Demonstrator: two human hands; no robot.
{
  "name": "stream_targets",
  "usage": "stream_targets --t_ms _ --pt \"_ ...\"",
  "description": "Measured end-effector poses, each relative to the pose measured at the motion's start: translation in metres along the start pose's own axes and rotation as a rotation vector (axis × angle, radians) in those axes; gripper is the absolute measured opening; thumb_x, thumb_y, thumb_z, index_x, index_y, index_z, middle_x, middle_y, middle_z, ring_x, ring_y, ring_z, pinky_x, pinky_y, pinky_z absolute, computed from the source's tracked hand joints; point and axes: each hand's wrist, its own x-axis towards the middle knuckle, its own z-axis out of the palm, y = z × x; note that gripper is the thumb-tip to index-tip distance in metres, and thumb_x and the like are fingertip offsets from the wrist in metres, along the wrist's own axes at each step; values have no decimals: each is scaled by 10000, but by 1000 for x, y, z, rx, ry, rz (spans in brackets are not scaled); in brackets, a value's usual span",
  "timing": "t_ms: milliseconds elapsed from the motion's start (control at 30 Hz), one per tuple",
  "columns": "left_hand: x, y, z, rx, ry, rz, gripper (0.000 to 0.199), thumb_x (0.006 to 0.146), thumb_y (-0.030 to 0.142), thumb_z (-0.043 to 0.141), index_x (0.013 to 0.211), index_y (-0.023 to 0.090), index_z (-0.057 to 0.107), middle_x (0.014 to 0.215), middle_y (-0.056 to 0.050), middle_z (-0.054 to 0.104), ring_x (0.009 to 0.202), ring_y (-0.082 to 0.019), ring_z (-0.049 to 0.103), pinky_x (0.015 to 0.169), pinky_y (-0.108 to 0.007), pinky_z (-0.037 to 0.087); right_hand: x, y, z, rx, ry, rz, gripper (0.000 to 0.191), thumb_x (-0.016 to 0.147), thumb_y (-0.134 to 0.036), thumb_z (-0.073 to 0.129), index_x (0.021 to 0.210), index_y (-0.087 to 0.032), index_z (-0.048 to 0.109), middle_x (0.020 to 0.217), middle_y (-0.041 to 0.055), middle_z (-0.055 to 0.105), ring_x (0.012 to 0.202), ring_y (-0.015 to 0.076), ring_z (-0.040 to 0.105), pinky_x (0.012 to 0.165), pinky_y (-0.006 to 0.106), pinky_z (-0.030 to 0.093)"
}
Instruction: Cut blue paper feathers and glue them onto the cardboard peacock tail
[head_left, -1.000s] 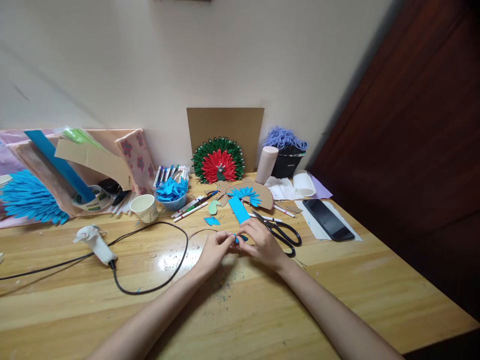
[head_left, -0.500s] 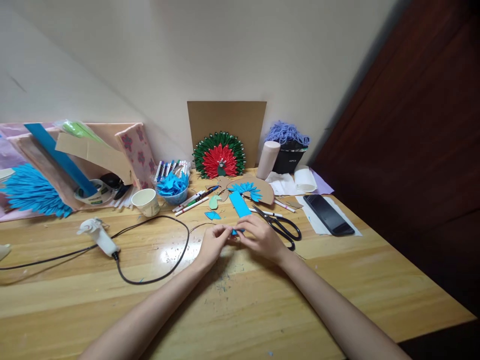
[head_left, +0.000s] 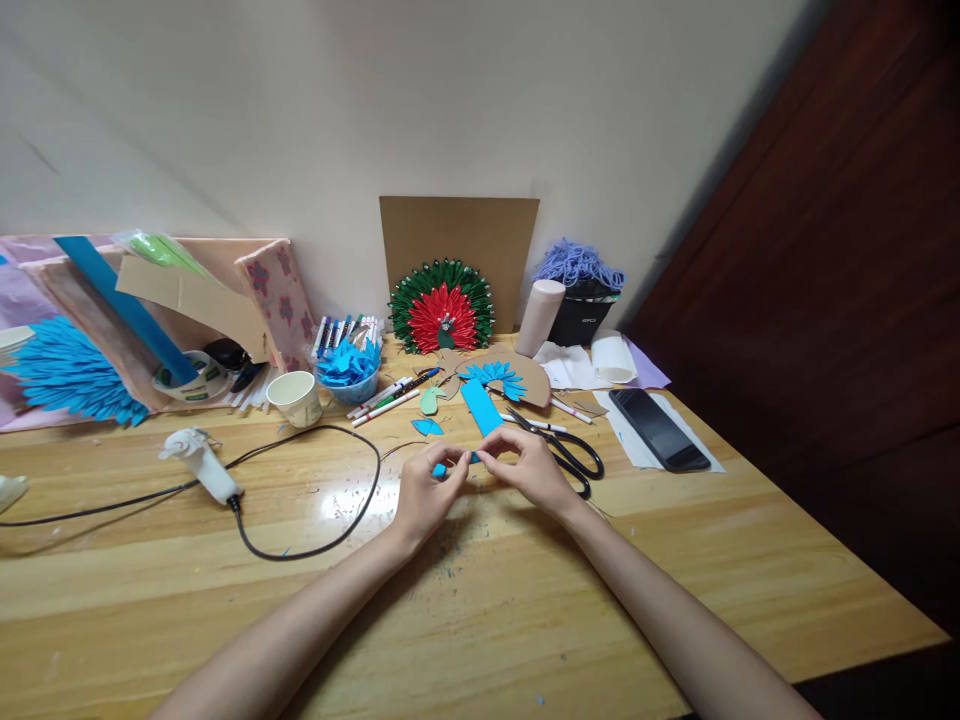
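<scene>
My left hand and my right hand meet above the table, thumbs and fingertips pinched close together. Between them they hold a small piece of blue paper, mostly hidden by the fingers. Just beyond lies a flat blue strip. Black-handled scissors rest beside my right hand. Farther back is a curved cardboard piece with blue petals on it. A small blue cut piece and a green bird-like cutout lie past my left hand.
On the left are a white glue gun with a looping black cord, a paper cup and a bowl of blue pieces. A red and green peacock craft leans at the back. To the right lies a phone.
My left fingers have shifted and spread a little, showing more of the blue piece. My right fingertips are now pinched more closely against it. The view has moved slightly.
</scene>
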Motion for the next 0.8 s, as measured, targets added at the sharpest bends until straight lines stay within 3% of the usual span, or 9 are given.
stream_targets --t_ms 500,667,800 --pt "0 0 1 -35 68 -67 170 763 287 536 658 160 578 639 -13 589 608 -126 550 605 -222 421 2 10 -1 56 -51 101 72 734 -216 559 711 -153 585 677 15 618 639 134 581 623 253 478" --pt "1 -8 3 -136 84 -177 208 763 333 539 674 150 582 644 -19 601 610 -132 567 583 -218 430 2 7 -5 -60 53 -79 89 763 -201 553 833 -174 600 807 39 622 759 159 586 709 294 475" --pt "-1 -10 4 -180 34 -176 215 757 345 552 678 147 586 659 -21 605 631 -134 563 613 -223 435 -2 3 1 -156 50 -257 138 783 -197 557 904 -208 624 876 51 622 849 181 570 775 327 460"
